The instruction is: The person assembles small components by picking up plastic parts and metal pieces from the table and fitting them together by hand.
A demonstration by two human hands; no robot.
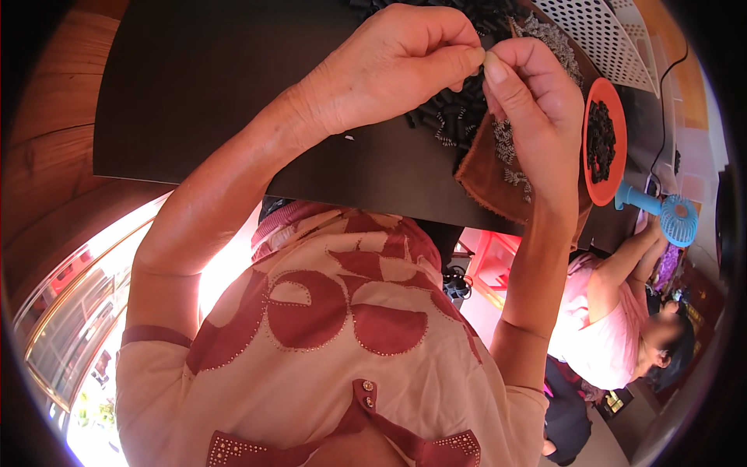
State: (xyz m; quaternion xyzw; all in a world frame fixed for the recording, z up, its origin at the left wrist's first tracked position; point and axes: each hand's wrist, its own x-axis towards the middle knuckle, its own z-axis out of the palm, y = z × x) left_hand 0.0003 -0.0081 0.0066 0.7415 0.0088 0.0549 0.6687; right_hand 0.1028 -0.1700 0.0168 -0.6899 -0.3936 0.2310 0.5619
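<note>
1. We sit at a dark tabletop point(194, 101) in a room with brown wooden planks point(50, 140) at the left.
2. Our left hand point(420, 66) pinches thumb against finger; we cannot tell what it holds.
3. Our right hand point(537, 93) pinches likewise, its fingertips meeting the left's; its hold is hidden too.
4. Beneath and behind them lie black tubes point(461, 105), a few springs point(446, 128) among them.
5. More springs lie on a brown cloth point(482, 167) under the right hand.
6. Right of that hand, an orange bowl point(604, 192) holds small dark pieces point(601, 140).
7. Farther out we see a white perforated basket point(595, 35), a blue fan point(679, 220) and a co-worker point(607, 335) in pink.
</note>
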